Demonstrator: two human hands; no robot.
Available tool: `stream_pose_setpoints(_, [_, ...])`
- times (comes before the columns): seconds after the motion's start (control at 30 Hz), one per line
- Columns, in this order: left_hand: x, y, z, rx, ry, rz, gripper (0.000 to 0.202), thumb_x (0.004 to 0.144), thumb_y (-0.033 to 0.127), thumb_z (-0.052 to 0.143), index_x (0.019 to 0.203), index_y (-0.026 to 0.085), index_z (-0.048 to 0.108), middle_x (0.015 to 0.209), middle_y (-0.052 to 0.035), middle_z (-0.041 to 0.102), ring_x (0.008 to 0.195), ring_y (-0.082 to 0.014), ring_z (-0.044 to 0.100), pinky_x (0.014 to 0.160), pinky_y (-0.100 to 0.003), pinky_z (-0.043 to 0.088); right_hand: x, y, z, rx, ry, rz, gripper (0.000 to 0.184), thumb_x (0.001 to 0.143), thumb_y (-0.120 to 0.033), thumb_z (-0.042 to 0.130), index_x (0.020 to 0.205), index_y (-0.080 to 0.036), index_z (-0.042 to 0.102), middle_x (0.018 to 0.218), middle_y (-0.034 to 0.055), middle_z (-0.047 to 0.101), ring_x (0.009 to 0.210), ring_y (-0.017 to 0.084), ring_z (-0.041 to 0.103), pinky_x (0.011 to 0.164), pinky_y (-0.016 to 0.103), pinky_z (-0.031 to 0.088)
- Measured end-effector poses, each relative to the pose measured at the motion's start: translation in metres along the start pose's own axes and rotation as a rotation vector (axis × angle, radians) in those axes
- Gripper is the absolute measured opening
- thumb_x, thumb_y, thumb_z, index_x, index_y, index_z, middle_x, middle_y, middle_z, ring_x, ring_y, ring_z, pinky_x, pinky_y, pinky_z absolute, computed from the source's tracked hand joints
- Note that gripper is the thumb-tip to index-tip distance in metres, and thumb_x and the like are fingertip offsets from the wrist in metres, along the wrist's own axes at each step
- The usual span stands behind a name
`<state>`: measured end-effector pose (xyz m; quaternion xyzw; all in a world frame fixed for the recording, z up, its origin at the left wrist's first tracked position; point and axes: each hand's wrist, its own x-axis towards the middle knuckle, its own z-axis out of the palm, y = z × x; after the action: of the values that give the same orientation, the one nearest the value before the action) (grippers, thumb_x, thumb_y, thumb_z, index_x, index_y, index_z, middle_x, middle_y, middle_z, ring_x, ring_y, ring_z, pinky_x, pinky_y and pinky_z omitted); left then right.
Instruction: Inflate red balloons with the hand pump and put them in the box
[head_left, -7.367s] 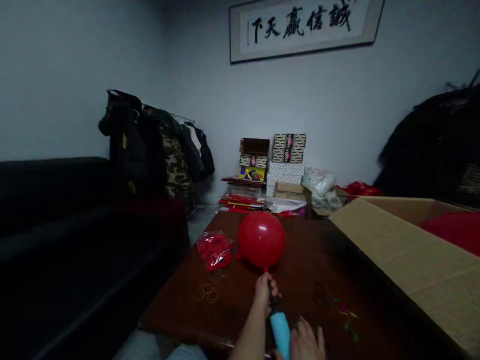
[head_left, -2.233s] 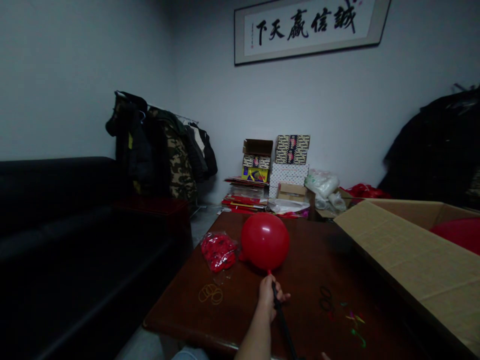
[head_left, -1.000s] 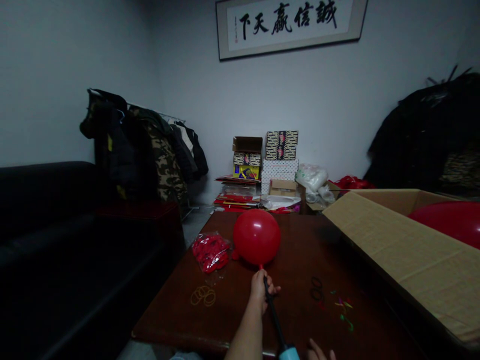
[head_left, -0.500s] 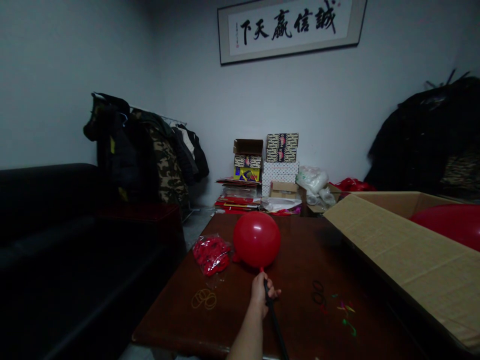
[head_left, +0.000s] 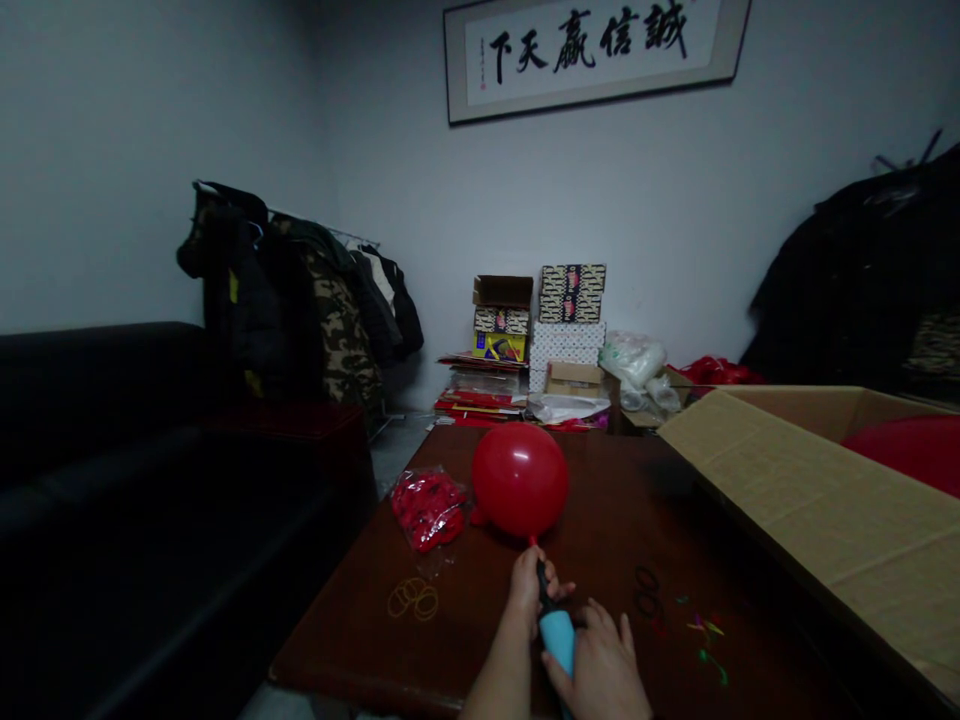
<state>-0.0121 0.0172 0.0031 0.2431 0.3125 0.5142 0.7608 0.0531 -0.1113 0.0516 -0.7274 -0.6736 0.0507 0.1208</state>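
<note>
A round red balloon (head_left: pixel 520 482), inflated, sits above the brown table with its neck on the front end of a hand pump. My left hand (head_left: pixel 527 585) is closed around that neck and the pump's black nozzle end. The pump's light blue barrel (head_left: pixel 557 642) lies just behind, pointing back toward me. My right hand (head_left: pixel 604 662) grips this barrel, thumb on its left and the other fingers stretched along its right side. The rear of the pump is hidden by the right hand and the frame's lower edge.
On the table (head_left: pixel 352 650) lie a clear bag of red balloons (head_left: pixel 427 508), yellowish rubber bands (head_left: pixel 413 599), dark rings (head_left: pixel 646 594) and small coloured bits (head_left: pixel 705 628). A cardboard box (head_left: pixel 817 510) holding something red stands at right. A black sofa (head_left: pixel 150 560) is at left.
My right hand has come into view with the blue barrel, which has slid forward along the black rod toward my left hand. The view has shifted slightly left.
</note>
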Motion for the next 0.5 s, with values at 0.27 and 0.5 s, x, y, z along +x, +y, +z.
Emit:
stream_pose_setpoints(0.27, [0.001, 0.0, 0.002, 0.034, -0.011, 0.013, 0.029, 0.074, 0.046, 0.048, 0.068, 0.022, 0.033, 0.04, 0.0106, 0.041, 0.028, -0.0045, 0.029, 0.058, -0.038, 0.05, 0.001, -0.003, 0.007, -0.042, -0.008, 0.031, 0.046, 0.078, -0.045, 0.037, 0.095, -0.014, 0.066, 0.117, 0.0163, 0.057, 0.123, 0.031, 0.039, 0.104, 0.055, 0.016])
stream_pose_setpoints(0.5, [-0.001, -0.002, 0.001, 0.045, 0.007, 0.042, 0.037, 0.072, 0.054, 0.051, 0.067, 0.021, 0.034, 0.041, 0.0109, 0.04, 0.028, -0.0035, 0.028, 0.054, -0.036, 0.05, -0.013, 0.001, 0.01, -0.075, -0.008, 0.024, 0.045, 0.076, -0.046, 0.042, 0.093, -0.013, 0.067, 0.116, 0.0179, 0.058, 0.123, 0.033, 0.039, 0.105, 0.056, 0.015])
